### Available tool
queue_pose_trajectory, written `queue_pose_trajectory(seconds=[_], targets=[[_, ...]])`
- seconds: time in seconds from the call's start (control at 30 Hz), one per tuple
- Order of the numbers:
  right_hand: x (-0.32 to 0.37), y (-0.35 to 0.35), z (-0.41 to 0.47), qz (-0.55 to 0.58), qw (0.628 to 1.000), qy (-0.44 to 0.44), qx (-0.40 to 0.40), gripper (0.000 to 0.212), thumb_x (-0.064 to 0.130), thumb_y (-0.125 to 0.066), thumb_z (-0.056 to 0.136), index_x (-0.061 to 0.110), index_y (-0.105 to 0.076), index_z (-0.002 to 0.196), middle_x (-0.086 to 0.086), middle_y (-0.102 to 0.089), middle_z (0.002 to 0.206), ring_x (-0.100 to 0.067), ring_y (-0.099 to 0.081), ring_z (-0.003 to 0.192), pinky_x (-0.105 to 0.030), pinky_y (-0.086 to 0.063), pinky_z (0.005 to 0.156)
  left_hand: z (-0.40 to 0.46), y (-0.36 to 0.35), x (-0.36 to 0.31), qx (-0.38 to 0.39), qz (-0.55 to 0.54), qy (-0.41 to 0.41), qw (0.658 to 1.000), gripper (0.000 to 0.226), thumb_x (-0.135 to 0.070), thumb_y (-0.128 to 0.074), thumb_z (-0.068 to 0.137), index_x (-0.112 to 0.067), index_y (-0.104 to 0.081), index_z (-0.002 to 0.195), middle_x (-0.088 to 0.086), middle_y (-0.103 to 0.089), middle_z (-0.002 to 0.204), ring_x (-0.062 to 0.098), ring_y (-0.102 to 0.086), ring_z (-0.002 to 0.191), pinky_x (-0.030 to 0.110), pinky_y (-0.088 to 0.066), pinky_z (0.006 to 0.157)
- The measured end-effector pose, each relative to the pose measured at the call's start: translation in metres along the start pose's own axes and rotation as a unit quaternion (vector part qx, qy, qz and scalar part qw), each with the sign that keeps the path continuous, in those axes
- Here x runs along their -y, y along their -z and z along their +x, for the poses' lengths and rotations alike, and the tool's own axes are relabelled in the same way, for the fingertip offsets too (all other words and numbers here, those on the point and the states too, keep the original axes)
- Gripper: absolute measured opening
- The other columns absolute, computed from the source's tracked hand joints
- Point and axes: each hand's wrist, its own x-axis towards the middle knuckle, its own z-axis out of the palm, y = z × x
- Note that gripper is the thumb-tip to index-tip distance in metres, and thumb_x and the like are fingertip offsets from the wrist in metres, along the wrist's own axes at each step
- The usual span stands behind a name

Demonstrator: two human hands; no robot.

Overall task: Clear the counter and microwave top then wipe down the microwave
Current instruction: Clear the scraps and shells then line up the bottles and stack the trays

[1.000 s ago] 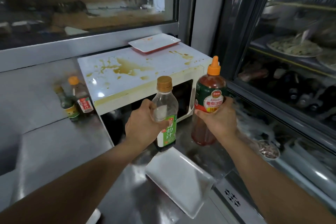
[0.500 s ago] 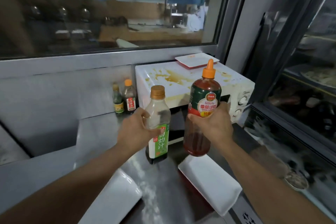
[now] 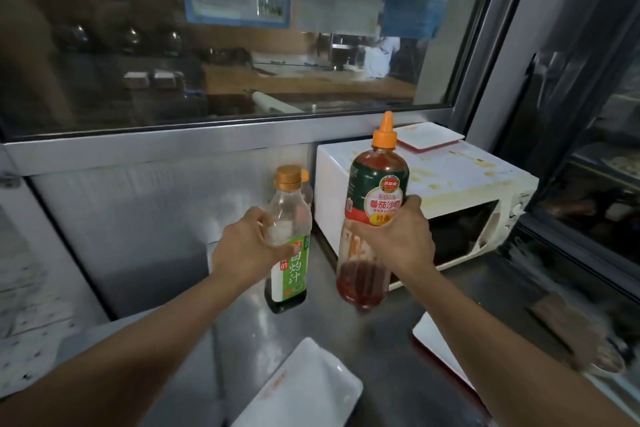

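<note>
Both bottles swing left, off the microwave [image 3: 450, 191]: left hand [image 3: 247, 250] wraps the sauce bottle [image 3: 289, 239], right hand [image 3: 398, 239] the ketchup [image 3: 375, 204]. Light, near-empty, slick plastic; mid-body grips suit.

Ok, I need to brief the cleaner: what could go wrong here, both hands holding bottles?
1. The right hand holds the tall ketchup bottle mid-body; a squeeze might squirt sauce.
2. With the left hand on the sauce bottle, neither hand is free.
3. The plate on the stained microwave could get knocked during wiping.
</note>
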Motion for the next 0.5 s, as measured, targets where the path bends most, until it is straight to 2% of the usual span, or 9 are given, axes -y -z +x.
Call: queue_pose_trajectory(seconds=[0.17,0.33,0.5], targets=[[0.034,-0.044,-0.012,-0.003,1.000,-0.009,-0.012,0.083,0.062,-0.078,0.051,0.020,-0.037,0.109,0.000,-0.059,0.102,-0.022,-0.062,0.093,-0.044,-0.056,0.078,0.026,0.031,0.045,0.013,0.010,0.004,1.000,0.052,-0.046,-0.082,0.060,-0.025,-0.050,0.095,-0.004,-0.063,0.089,0.018,-0.062,0.082,0.037,-0.053,0.072],[0.054,-0.082,-0.013,0.012,0.999,-0.018,-0.032,0.084,0.061,-0.080,0.053,0.018,-0.037,0.111,0.000,-0.059,0.103,-0.022,-0.063,0.093,-0.045,-0.056,0.079,0.055,0.047,0.079,0.025,0.018,0.010,0.999,0.051,-0.043,-0.082,0.063,-0.024,-0.049,0.097,-0.004,-0.061,0.088,0.017,-0.061,0.080,0.032,-0.050,0.067],[0.060,-0.110,0.002,-0.006,0.999,-0.039,-0.026,0.086,0.057,-0.082,0.053,0.016,-0.037,0.114,-0.002,-0.059,0.109,-0.024,-0.062,0.096,-0.043,-0.055,0.081,0.090,0.038,0.103,0.042,0.017,0.029,0.999,0.052,-0.044,-0.082,0.064,-0.024,-0.047,0.096,-0.004,-0.063,0.092,0.018,-0.063,0.082,0.039,-0.055,0.073]])
